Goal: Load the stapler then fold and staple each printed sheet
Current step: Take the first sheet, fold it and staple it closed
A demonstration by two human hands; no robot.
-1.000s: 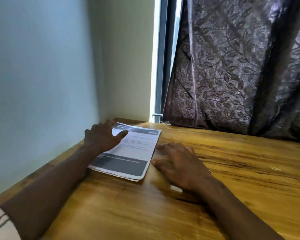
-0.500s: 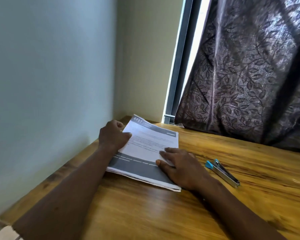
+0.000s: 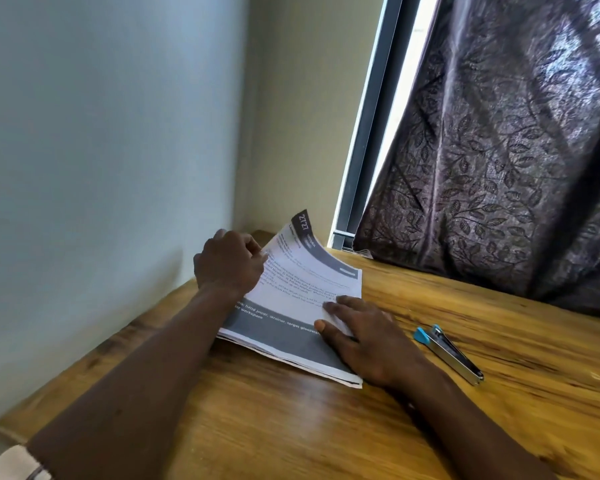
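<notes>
While my left grip (image 3: 229, 263) pinches the top sheet (image 3: 305, 275), my flat right grip (image 3: 368, 337) should pin the stack (image 3: 284, 344) firmly.

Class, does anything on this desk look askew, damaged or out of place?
Nothing damaged. The top sheet curls up only because the left hand lifts its corner; the stack beneath has slightly uneven edges near the right hand.

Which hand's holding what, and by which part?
Left hand pinches the top sheet by its far left edge, curling it up. Right hand lies flat on the stack, gripping nothing. Stapler untouched.
</notes>
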